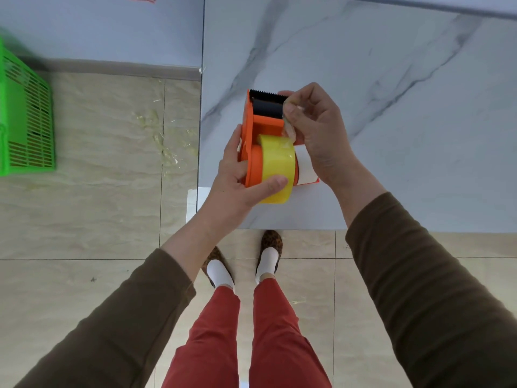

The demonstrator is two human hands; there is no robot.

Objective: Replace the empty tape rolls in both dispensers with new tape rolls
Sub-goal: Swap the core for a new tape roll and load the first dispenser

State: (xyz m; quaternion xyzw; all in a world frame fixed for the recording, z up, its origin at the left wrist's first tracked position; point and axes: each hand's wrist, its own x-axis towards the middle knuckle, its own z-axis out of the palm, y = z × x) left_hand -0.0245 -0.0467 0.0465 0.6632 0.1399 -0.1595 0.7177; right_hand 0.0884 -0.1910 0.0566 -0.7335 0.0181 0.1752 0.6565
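An orange tape dispenser (253, 127) with a black roller and a toothed blade at its far end is held above the near left corner of the marble table (391, 79). A yellow tape roll (277, 161) sits on its hub. My left hand (237, 177) grips the dispenser's body from the left, with the thumb pressed on the roll. My right hand (310, 127) pinches the loose clear end of the tape beside the roller, stretched up from the roll. A white label area shows to the right of the roll. No second dispenser is in view.
A green plastic basket (25, 121) stands on the tiled floor at the far left. Scraps of tape lie on the floor beside the table. My legs and feet are below the table's near edge.
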